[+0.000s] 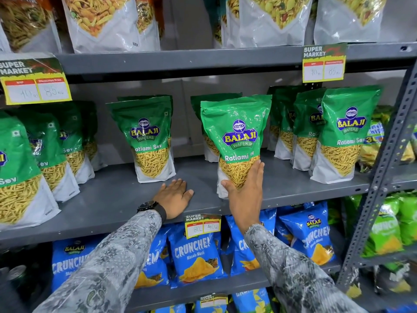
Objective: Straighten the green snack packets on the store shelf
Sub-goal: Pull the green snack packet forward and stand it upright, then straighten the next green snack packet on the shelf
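Green Balaji Ratlami Sev packets stand in rows on the grey middle shelf. My right hand grips the lower part of the front packet in the centre row, thumb on its left edge, fingers on its right. That packet stands upright near the shelf's front. My left hand lies flat on the bare shelf, fingers spread, holding nothing, just below another upright green packet. More green packets stand at the left and at the right.
Blue Crunchex bags fill the shelf below, behind a yellow price tag. White and clear snack bags sit on the shelf above. A perforated grey upright post stands at the right, with light green bags beyond it.
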Demonstrator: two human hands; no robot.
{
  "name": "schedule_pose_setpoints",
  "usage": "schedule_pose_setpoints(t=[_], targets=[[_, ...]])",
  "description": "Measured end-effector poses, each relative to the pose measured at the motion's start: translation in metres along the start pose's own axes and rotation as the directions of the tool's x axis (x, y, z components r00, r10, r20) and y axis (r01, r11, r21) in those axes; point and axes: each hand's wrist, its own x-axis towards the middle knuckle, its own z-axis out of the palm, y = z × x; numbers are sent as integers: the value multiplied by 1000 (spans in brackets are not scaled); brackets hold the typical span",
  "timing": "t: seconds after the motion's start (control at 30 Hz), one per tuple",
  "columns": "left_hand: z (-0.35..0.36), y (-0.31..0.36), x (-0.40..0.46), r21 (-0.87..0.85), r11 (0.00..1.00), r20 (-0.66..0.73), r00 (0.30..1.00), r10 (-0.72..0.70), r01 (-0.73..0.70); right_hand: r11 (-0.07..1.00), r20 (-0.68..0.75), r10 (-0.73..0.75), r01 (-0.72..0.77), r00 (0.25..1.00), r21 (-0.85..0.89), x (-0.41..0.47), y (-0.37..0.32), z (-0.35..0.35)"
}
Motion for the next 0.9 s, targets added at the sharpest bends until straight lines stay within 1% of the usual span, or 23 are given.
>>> schedule_pose_setpoints(t=[0.23,0.33,0.43,0.53,0.6,0.67,0.73,0.77,0.83,0.9], targets=[[2,-3,-1,-33,999,-22,1000,-3,2,1000,16,-7,7,1000,-10,0,-1,-2],[0,-7,-3,-137,991,-118,993,-12,-4,999,31,-41,41,999,0,-3,-7,-4],[-5,-22,-7,-234,972,-229,972,-45,-10,985,13,-152,152,988,-77,-8,-21,-2],[-9,-53,-17,-246,969,-297,953,-57,-19,939,-4,-293,287,956,-190,-18,-43,8],[-11,-81,-24,-213,977,-299,952,-62,-4,901,6,-375,366,927,-234,-28,-61,23],[-12,-114,-33,-183,982,-259,962,-91,43,880,31,-423,418,906,-226,-38,-77,45],[-13,-141,-42,-172,980,-216,967,-135,98,879,79,-421,428,904,-212,-46,-91,73],[-15,-153,-46,-175,977,-207,966,-155,119,891,117,-396,412,911,-191,-49,-97,88],[-20,-171,-49,-155,978,-224,959,-174,141,932,198,-317,343,928,-116,-53,-108,118],[-26,-186,-49,-105,983,-214,962,-169,149,966,237,-230,251,944,-62,-54,-116,146]])
